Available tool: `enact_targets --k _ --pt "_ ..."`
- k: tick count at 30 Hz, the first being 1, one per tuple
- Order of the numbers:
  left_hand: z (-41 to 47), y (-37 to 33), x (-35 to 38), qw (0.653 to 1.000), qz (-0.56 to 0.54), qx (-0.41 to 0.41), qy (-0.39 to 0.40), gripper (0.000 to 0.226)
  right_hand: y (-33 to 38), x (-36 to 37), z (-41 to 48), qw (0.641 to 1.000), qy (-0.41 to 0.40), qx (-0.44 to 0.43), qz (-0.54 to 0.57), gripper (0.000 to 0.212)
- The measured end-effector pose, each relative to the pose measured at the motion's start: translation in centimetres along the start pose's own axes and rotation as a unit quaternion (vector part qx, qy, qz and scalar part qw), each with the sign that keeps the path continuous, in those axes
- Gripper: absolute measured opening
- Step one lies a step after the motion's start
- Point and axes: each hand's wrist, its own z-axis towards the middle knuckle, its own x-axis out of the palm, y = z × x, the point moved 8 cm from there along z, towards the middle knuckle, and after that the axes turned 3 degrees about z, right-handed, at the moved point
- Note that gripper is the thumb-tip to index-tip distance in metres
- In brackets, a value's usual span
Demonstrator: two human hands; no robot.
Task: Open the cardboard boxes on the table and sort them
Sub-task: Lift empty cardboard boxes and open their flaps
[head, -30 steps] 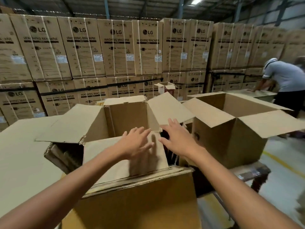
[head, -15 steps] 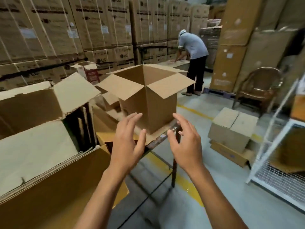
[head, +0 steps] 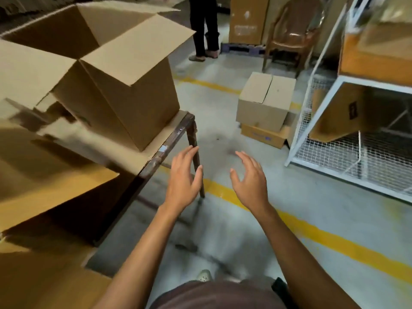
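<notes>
Nothing is held: L hand [head: 184,184] & R hand [head: 250,184] are spread open, palms facing, over the floor [head: 218,112] just off the table [head: 171,137] corner. An opened cardboard box [head: 124,92], flaps out, is stood on that corner. Blue print on a floor carton [head: 263,136] can't be read.

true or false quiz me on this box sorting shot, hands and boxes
1. The open box on the table has its top flaps folded out. True.
2. The right hand grips a box flap. False: it is open over the floor and holds nothing.
3. The closed box on the floor sits on a flatter box. True.
4. The chair stands on the table. False: it stands on the floor, beyond the closed box.
5. The left hand holds nothing. True.
</notes>
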Motion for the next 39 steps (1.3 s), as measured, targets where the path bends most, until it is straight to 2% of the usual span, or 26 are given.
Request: enact_targets --k 6,12,16,23,28,32,35,39 --pt "5.8 -1.0 3.0 0.999 0.001 -0.012 -0.036 0.045 -3.2 -1.9 6.8 0.999 -0.012 0.008 0.045 0.055" --pt "12.8 -3.9 6.7 0.995 0.058 -0.044 -0.068 0.047 -3.7 -3.8 16.9 0.993 0.027 -0.081 0.085 0.052" --pt "16.5 -7.2 6.5 0.987 0.087 -0.061 -0.124 0.046 -2.5 -5.4 22.6 0.981 0.067 -0.139 0.116 0.052" --pt "19.3 -11.8 -3.5 0.936 0.205 -0.075 -0.276 0.036 5.9 -6.1 29.2 0.943 0.115 -0.240 0.201 0.048" --pt "19.9 -11.0 -11.6 0.885 0.299 -0.104 -0.342 0.022 14.1 -2.9 32.0 0.908 0.147 -0.300 0.251 0.049" --pt "20.9 -8.1 -18.1 0.846 0.338 -0.120 -0.395 0.019 20.6 0.0 34.3 0.901 0.131 -0.348 0.225 0.043" --pt "22.3 -4.1 -23.5 0.822 0.344 -0.213 -0.402 0.028 25.9 1.9 36.4 0.899 0.135 -0.365 0.199 0.032" --pt "22.4 3.9 -28.3 0.752 0.331 -0.457 -0.341 0.044 31.5 6.6 39.9 0.902 0.174 -0.367 0.143 0.031"
